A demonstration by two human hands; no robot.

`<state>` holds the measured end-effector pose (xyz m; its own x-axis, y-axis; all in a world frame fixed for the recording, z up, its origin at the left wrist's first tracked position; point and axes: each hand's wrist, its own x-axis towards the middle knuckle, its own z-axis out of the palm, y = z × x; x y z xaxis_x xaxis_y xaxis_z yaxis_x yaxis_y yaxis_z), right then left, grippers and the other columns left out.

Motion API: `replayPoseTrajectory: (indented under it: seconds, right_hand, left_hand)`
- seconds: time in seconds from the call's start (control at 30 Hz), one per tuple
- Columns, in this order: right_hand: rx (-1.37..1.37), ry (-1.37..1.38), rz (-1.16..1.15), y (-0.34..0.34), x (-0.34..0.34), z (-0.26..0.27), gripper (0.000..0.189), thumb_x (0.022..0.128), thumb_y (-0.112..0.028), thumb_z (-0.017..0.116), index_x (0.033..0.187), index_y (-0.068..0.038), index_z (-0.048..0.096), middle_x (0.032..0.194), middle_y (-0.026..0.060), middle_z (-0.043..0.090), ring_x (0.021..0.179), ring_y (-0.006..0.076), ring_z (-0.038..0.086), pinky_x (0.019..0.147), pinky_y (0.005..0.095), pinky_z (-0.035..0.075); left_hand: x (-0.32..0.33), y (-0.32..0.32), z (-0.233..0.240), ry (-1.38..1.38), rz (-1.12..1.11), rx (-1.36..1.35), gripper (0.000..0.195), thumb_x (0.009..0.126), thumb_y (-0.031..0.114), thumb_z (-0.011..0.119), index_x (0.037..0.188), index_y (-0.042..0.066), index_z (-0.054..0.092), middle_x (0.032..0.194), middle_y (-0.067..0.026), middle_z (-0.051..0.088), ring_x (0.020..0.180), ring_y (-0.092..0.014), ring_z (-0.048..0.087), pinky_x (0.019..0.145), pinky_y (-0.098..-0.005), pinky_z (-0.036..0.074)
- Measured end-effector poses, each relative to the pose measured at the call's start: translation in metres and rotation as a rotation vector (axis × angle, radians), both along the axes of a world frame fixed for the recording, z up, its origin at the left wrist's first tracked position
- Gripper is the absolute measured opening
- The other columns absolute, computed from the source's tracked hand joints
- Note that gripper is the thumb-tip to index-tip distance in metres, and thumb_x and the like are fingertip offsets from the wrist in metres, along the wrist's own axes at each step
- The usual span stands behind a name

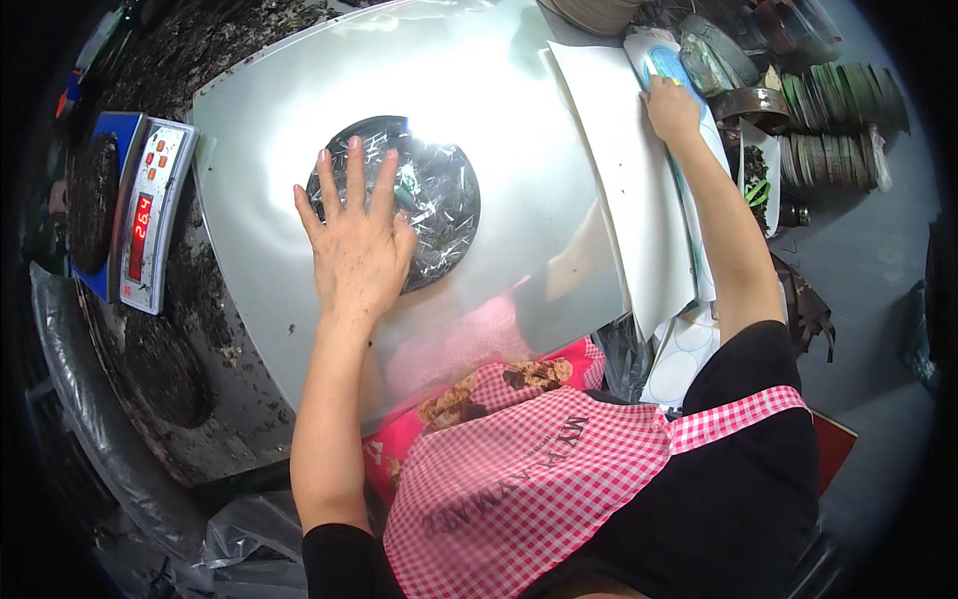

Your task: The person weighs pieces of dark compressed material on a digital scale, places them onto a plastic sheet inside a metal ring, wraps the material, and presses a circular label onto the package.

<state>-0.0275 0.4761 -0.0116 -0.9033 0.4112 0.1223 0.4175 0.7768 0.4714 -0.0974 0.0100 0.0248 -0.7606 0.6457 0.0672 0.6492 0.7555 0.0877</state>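
Observation:
My left hand (359, 239) lies with its fingers spread over a dark round disc (441, 217) covered in crinkled, shiny clear plastic. It presses on the disc's near left part without closing around it. Beneath the disc is a large, glossy metal-like sheet (524, 277) that mirrors the lamp and my apron. My right hand (670, 108) reaches to the far right, its curled fingertips on a printed paper sheet (703, 127) with a blue round design. Whether those fingers pinch the paper is hard to see. Plain white sheets (621, 150) lie just left of it.
At left, a digital scale (157, 217) with a lit red display carries a dark round cake (93, 202); another cake (168, 367) lies nearer. Dark crumbs cover the worktop (224, 359) there. On the right are stacked round discs (831, 157), a tape roll (752, 105) and a white tray (767, 157).

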Motion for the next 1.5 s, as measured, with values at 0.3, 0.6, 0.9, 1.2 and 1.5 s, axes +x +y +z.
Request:
replayPoseTrajectory:
  seconds: [0.3, 0.6, 0.9, 1.2, 1.5]
  right_hand:
    - [-0.102, 0.157, -0.059, 0.018, 0.007, 0.015, 0.020, 0.095, -0.022, 0.049, 0.102, -0.006, 0.059, 0.091, 0.0172, 0.068, 0.084, 0.0378, 0.067, 0.069, 0.0486, 0.052]
    - [-1.491, 0.976, 0.143, -0.231, 0.066, 0.032, 0.068, 0.099, -0.046, 0.045, 0.147, -0.001, 0.028, 0.149, 0.0143, 0.034, 0.135, 0.0258, 0.039, 0.108, 0.0435, 0.036]
    - [-1.054, 0.090, 0.645, -0.325, 0.007, 0.048, 0.075, 0.094, -0.045, 0.046, 0.147, 0.006, 0.029, 0.157, 0.0246, 0.023, 0.147, 0.0377, 0.018, 0.115, 0.0645, 0.003]
    - [-0.818, 0.164, 0.662, -0.348, -0.027, 0.014, 0.068, 0.090, -0.055, 0.055, 0.148, -0.024, 0.040, 0.158, 0.0162, 0.023, 0.148, 0.0369, 0.014, 0.109, 0.0733, 0.006]
    - [-0.843, 0.255, 1.011, -0.361, 0.038, 0.026, 0.041, 0.082, -0.018, 0.069, 0.122, -0.007, 0.063, 0.127, 0.0097, 0.062, 0.125, 0.0303, 0.055, 0.110, 0.0564, 0.033]
  left_hand:
    - [0.002, 0.006, 0.000, -0.005, 0.005, 0.045, 0.062, 0.090, 0.025, 0.049, 0.150, 0.025, 0.035, 0.159, -0.0101, 0.024, 0.147, -0.037, 0.018, 0.115, -0.0644, 0.011]
    - [0.002, 0.001, -0.007, -0.019, 0.034, 0.132, 0.065, 0.090, 0.020, 0.048, 0.146, -0.008, 0.029, 0.157, -0.0247, 0.021, 0.146, -0.038, 0.020, 0.116, -0.0578, 0.015]
    - [0.002, -0.016, -0.013, -0.040, 0.070, 0.217, 0.062, 0.087, 0.046, 0.058, 0.140, 0.014, 0.051, 0.152, -0.0155, 0.036, 0.148, -0.034, 0.012, 0.117, -0.0573, 0.010]
    - [-0.014, -0.020, -0.014, -0.867, 0.457, 1.423, 0.065, 0.079, -0.016, 0.044, 0.142, -0.005, 0.039, 0.130, -0.0187, 0.056, 0.118, -0.024, 0.057, 0.103, -0.0341, 0.044]
    - [-0.001, -0.056, -0.004, -1.146, 0.391, 1.370, 0.072, 0.098, 0.066, 0.029, 0.140, 0.009, 0.042, 0.145, -0.0147, 0.041, 0.132, -0.023, 0.040, 0.109, -0.0350, 0.032]
